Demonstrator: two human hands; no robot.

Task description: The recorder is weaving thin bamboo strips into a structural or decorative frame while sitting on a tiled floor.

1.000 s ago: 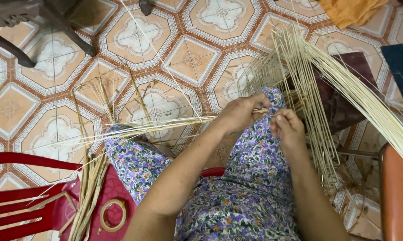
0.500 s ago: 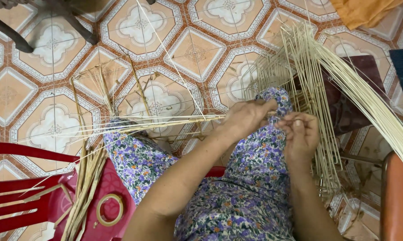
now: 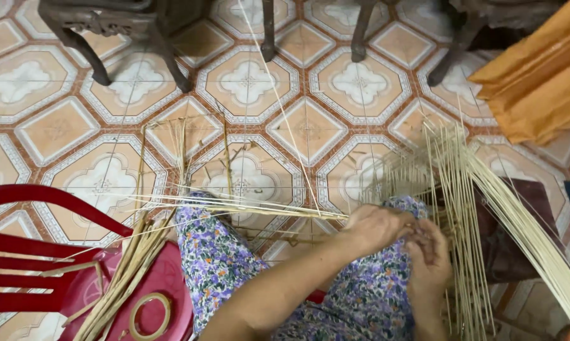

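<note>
Thin pale reed strips point(image 3: 462, 208) are being worked over the lap, right of centre. Light, springy and brittle, they are being pinched by left hand point(image 3: 376, 227) and right hand point(image 3: 430, 262), best held low at the weave.

Home interior used as a craft spot: patterned octagonal floor tiles point(image 3: 247, 82), dark carved wooden furniture legs point(image 3: 102, 38), red plastic chair point(image 3: 38, 252), loose weaving reeds point(image 3: 474, 208) spread about.

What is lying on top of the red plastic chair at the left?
On the red plastic chair lie a bundle of pale reed strips and a roll of tape. The strips cover part of the seat; the frame edge cuts off the rest.
</note>
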